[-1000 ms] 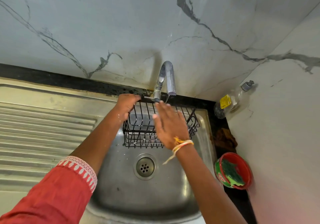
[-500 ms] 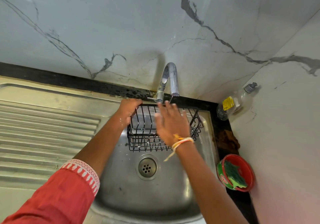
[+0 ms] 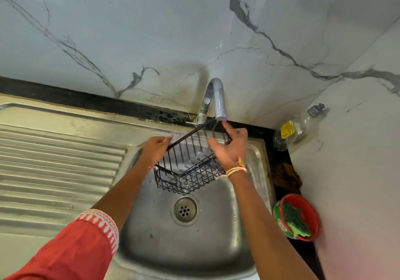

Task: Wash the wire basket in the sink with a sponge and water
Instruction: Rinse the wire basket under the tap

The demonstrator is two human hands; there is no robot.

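Observation:
A black wire basket [image 3: 190,171] hangs tilted over the steel sink [image 3: 151,243], right under the tap spout [image 3: 219,102]. A thin stream of water runs from the spout into it. My left hand [image 3: 154,149] grips the basket's left rim. My right hand [image 3: 230,147] holds the right rim with curled fingers, its fingertips close to the spout's mouth. A green sponge [image 3: 295,221] lies in a red bowl [image 3: 311,212] on the counter to the right of the sink, apart from both hands.
The ribbed steel draining board [image 3: 56,162] stretches left of the basin. The drain [image 3: 185,209] sits below the basket. A clear soap bottle [image 3: 296,128] leans in the back right corner. A brown cloth [image 3: 285,175] lies on the dark counter. Marble walls close in behind and right.
The basket has tipped up, its right end raised toward the spout. My right hand went from lying flat over the basket to holding its right rim.

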